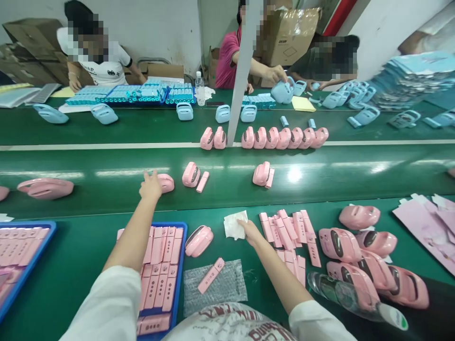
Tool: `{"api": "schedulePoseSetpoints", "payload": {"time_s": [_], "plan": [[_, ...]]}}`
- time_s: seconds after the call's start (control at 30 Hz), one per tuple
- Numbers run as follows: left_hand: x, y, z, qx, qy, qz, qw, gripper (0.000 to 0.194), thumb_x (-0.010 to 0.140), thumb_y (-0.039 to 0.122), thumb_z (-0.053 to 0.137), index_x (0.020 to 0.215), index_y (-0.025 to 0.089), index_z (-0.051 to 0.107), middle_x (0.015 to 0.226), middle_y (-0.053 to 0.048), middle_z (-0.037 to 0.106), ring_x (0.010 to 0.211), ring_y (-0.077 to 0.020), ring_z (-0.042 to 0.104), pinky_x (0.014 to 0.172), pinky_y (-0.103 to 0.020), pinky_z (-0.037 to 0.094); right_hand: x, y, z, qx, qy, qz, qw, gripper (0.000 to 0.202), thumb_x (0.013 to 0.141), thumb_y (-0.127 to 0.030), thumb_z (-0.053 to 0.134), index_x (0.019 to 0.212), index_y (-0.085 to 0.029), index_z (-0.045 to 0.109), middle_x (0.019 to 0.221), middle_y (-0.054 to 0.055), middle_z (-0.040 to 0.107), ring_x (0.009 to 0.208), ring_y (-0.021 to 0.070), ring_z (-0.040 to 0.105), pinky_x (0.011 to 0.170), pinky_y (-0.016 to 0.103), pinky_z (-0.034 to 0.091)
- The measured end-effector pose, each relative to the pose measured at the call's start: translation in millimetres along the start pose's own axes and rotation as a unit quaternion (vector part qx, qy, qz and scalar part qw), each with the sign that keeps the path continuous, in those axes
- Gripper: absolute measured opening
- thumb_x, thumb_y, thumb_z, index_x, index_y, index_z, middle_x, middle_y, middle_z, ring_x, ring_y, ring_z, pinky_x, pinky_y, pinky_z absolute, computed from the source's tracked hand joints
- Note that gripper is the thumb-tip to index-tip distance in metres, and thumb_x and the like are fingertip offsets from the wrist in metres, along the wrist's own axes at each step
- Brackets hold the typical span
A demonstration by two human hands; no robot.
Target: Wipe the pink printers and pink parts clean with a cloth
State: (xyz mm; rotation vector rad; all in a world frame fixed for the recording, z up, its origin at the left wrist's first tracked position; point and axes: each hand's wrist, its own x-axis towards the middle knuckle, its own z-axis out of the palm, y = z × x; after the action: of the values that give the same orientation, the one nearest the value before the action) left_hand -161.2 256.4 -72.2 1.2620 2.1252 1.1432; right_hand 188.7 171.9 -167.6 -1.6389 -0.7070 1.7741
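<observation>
My left hand (151, 185) reaches over the belt with its fingers stretched out, at the left side of a pink rounded plastic housing (166, 183). Whether the fingers touch it is hard to see. In my right hand (251, 232), the fingers pinch a white cloth (234, 225) above the green bench. Between my arms another pink housing (199, 241) lies near a pink stick-shaped part (211, 275) with a row of dark dots, which rests on a grey mat (232, 284). Right of the cloth is a loose pile of pink sticks (284, 229).
Blue trays (185, 255) of pink sticks stand at the left. Several pink housings (343, 245) and a clear bottle (351, 296) crowd the right. The belt (106, 166) carries more housings. Across it, co-workers sit by blue parts (142, 93); a grey post (243, 66) rises between.
</observation>
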Motion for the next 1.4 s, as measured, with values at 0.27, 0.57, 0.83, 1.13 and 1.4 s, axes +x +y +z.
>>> {"api": "schedulePoseSetpoints", "payload": {"time_s": [0.27, 0.57, 0.83, 1.13, 1.4], "plan": [[-20.3, -5.4, -24.3, 0.081, -0.014, -0.014, 0.997, 0.003, 0.077, 0.018, 0.053, 0.077, 0.016, 0.056, 0.091, -0.005, 0.055, 0.107, -0.0308, 0.059, 0.097, -0.048, 0.04, -37.3, -8.1, -21.2, 0.115, 0.029, -0.06, 0.991, 0.038, 0.066, -0.044, 0.073, 0.086, -0.013, 0.067, 0.086, 0.011, 0.075, 0.091, 0.0277, 0.071, 0.084, 0.037, 0.055], [-134.4, 52.1, -62.4, 0.007, -0.115, 0.313, 0.943, 0.017, 0.081, 0.031, 0.054, 0.089, 0.023, 0.067, 0.121, -0.008, 0.059, 0.114, -0.0282, 0.057, 0.097, -0.046, 0.047, -97.4, -13.4, 32.5, 0.206, -0.117, -0.031, 0.971, 0.057, 0.047, -0.056, 0.08, 0.082, -0.013, 0.067, 0.089, 0.013, 0.074, 0.089, 0.0297, 0.07, 0.089, 0.043, 0.051], [-228.8, 120.8, -20.3, -0.198, -0.266, 0.277, 0.902, 0.03, 0.084, 0.032, 0.06, 0.113, 0.026, 0.067, 0.132, -0.01, 0.057, 0.122, -0.0254, 0.054, 0.101, -0.04, 0.046, -187.0, -12.2, 37.5, 0.382, -0.303, -0.01, 0.873, 0.069, 0.059, -0.066, 0.069, 0.11, -0.019, 0.062, 0.106, 0.007, 0.071, 0.104, 0.0248, 0.063, 0.091, 0.041, 0.049], [-313.2, 102.0, 13.6, -0.351, -0.182, 0.109, 0.912, 0.072, 0.072, 0.059, 0.066, 0.132, 0.023, 0.047, 0.138, -0.014, 0.05, 0.129, -0.0295, 0.046, 0.104, -0.042, 0.043, -208.4, -30.2, 35.7, 0.358, -0.107, -0.281, 0.884, 0.07, 0.05, -0.051, 0.083, 0.108, -0.021, 0.056, 0.1, 0.004, 0.068, 0.094, 0.0223, 0.064, 0.088, 0.038, 0.053], [-321.0, 146.3, -6.3, -0.374, -0.15, 0.131, 0.906, 0.074, 0.052, 0.027, 0.086, 0.119, 0.021, 0.055, 0.117, -0.01, 0.063, 0.107, -0.027, 0.062, 0.091, -0.04, 0.053, -230.5, -37.9, 21.2, 0.327, -0.085, -0.343, 0.876, 0.054, 0.078, -0.063, 0.056, 0.114, -0.023, 0.059, 0.121, 0.006, 0.064, 0.117, 0.0224, 0.058, 0.103, 0.04, 0.045]]}}
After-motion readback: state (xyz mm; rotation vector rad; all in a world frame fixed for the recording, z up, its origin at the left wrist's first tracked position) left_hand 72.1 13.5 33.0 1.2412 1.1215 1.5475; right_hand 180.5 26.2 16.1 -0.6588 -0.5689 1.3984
